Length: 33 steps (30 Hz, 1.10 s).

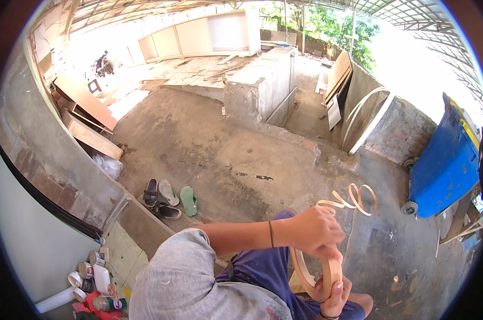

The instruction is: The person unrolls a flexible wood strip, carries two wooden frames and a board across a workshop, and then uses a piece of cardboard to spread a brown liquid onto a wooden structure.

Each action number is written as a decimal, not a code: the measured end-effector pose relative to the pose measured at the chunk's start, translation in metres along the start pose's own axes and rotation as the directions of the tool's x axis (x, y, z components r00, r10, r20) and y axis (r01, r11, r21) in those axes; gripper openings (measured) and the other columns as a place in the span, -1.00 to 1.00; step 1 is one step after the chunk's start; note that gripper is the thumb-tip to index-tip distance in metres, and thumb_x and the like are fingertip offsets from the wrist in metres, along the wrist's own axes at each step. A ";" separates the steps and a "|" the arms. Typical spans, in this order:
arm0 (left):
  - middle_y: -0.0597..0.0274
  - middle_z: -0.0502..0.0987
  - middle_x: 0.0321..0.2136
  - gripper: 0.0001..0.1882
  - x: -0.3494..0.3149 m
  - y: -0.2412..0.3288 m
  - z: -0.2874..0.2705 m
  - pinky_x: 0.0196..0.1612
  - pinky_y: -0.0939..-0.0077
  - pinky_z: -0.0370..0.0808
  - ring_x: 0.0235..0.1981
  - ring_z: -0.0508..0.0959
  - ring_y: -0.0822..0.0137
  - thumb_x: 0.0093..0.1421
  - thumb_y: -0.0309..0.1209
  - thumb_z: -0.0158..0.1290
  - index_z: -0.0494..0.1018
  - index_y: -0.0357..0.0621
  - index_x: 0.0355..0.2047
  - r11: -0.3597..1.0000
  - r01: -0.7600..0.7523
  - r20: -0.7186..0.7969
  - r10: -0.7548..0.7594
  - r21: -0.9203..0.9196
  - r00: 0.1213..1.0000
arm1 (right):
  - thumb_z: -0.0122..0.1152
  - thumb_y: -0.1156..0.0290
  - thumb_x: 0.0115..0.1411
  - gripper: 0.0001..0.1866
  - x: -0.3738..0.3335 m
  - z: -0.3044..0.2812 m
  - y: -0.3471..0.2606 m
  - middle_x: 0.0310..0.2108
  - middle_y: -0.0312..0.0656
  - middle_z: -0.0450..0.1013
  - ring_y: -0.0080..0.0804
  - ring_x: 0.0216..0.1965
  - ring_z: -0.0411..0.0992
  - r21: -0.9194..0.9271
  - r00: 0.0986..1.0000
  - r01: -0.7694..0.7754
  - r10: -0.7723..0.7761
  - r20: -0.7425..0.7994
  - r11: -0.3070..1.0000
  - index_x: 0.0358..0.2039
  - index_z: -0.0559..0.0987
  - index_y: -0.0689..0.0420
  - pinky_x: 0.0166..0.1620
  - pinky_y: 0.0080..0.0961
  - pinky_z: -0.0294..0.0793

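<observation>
A pale, wood-coloured ring [332,273], which looks like a coil of flat strip, stands upright over my lap. My left hand [317,230] is closed at the ring's top edge, its fingertips partly hidden. Lower down, my right hand [336,297] grips the ring's near side, with the thumb on its face. A thin curled strip [353,201] of the same colour springs out beyond my left hand. Where it joins the ring is hidden by that hand. Purple shorts [262,266] cover my bent legs below.
Sandals [188,201] and shoes lie on the concrete floor [209,144]. Jars and bottles [102,277] crowd the lower left. A blue wheeled bin [446,160] stands at right. Boards [84,106] lean at left, and a low concrete wall [262,80] rises ahead.
</observation>
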<state>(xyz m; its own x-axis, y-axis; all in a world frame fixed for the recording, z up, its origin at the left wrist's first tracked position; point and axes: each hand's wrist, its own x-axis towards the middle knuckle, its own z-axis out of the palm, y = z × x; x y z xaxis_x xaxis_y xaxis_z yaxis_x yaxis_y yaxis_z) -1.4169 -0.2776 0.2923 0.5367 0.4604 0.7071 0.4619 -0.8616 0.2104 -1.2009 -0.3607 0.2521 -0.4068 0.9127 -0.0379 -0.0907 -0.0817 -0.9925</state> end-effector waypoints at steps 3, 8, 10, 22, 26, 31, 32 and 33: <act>0.27 0.36 -0.71 -0.57 -0.033 -0.026 0.019 -0.58 0.52 0.31 -0.66 0.37 0.37 0.15 -0.05 -0.12 0.32 -0.13 -0.67 0.833 0.402 -0.128 -0.478 -0.381 0.869 | -0.09 -0.02 0.14 -0.47 -0.009 -0.008 0.012 -0.52 -0.12 0.40 -0.47 -0.56 0.33 0.077 0.991 0.099 -0.091 -0.096 0.992 -0.36 0.44 0.30 -0.53 -0.64 0.28; 0.44 0.34 -0.66 -0.41 -0.052 -0.004 0.048 -0.47 0.64 0.30 -0.57 0.34 0.56 0.23 0.10 -0.40 0.36 -0.15 -0.51 0.067 0.344 0.049 -0.947 -0.936 0.319 | -0.15 0.02 0.15 -0.49 -0.010 -0.033 0.013 -0.48 -0.09 0.41 -0.43 -0.57 0.34 0.268 0.871 0.474 -0.491 -0.004 0.839 -0.30 0.44 0.30 -0.52 -0.62 0.31; 0.41 0.35 -0.65 -0.40 -0.040 0.010 0.043 -0.47 0.67 0.29 -0.57 0.34 0.57 0.23 0.11 -0.44 0.36 -0.16 -0.49 0.043 0.227 0.048 -0.924 -0.973 0.379 | -0.13 0.01 0.15 -0.48 -0.009 -0.035 0.012 -0.46 -0.10 0.41 -0.43 -0.56 0.34 0.236 0.850 0.509 -0.527 0.015 0.828 -0.30 0.44 0.30 -0.52 -0.59 0.31; 0.31 0.35 -0.65 -0.56 0.028 0.003 -0.004 -0.51 0.52 0.31 -0.59 0.39 0.34 0.07 0.05 -0.10 0.38 -0.08 -0.59 0.964 -0.264 -0.064 0.265 0.021 0.962 | -0.05 -0.10 0.08 -0.37 0.005 0.008 -0.004 -0.58 -0.13 0.37 -0.45 -0.58 0.34 0.128 0.950 0.307 -0.311 0.008 0.943 -0.38 0.42 0.37 -0.47 -0.55 0.32; 0.30 0.34 -0.66 -0.68 0.018 0.009 0.019 -0.44 0.45 0.33 -0.60 0.39 0.27 0.06 -0.09 -0.07 0.35 -0.05 -0.62 0.984 -0.180 -0.050 0.179 -0.013 0.983 | -0.03 -0.12 0.07 -0.39 -0.003 0.010 -0.007 -0.59 -0.19 0.37 -0.49 -0.58 0.31 0.062 0.985 0.117 -0.107 -0.137 0.991 -0.40 0.43 0.33 -0.50 -0.60 0.27; 0.24 0.39 -0.64 -0.67 -0.010 -0.009 0.040 -0.42 0.47 0.33 -0.58 0.40 0.27 0.19 -0.19 -0.20 0.35 -0.13 -0.57 0.896 0.260 -0.239 -0.358 -0.361 0.903 | -0.08 -0.25 0.04 -0.29 -0.016 -0.006 -0.005 -0.63 -0.22 0.35 -0.54 -0.62 0.28 0.146 0.992 0.128 -0.129 -0.002 0.981 -0.45 0.44 0.32 -0.57 -0.66 0.21; 0.24 0.39 -0.63 -0.65 -0.016 -0.007 0.038 -0.42 0.49 0.32 -0.56 0.40 0.30 0.21 -0.19 -0.25 0.36 -0.16 -0.54 0.844 0.323 -0.208 -0.439 -0.428 0.874 | -0.07 -0.26 0.03 -0.28 -0.019 -0.013 -0.004 -0.61 -0.21 0.35 -0.55 -0.59 0.29 0.146 0.988 0.145 -0.150 0.029 0.979 -0.47 0.43 0.33 -0.53 -0.64 0.23; 0.24 0.39 -0.62 -0.62 -0.020 -0.006 0.039 -0.42 0.52 0.32 -0.55 0.40 0.33 0.24 -0.19 -0.29 0.36 -0.20 -0.51 0.784 0.382 -0.170 -0.516 -0.490 0.840 | -0.06 -0.24 0.03 -0.29 -0.021 -0.018 0.000 -0.61 -0.21 0.35 -0.54 -0.59 0.29 0.157 0.981 0.188 -0.192 0.011 0.970 -0.45 0.43 0.33 -0.52 -0.63 0.24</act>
<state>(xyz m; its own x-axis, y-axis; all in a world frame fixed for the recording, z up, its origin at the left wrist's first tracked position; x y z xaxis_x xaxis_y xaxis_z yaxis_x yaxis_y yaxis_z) -1.4033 -0.2734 0.2504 0.0921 0.7945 0.6002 0.2207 -0.6040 0.7658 -1.1762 -0.3724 0.2513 -0.3915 0.9071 0.1548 -0.3070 0.0298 -0.9512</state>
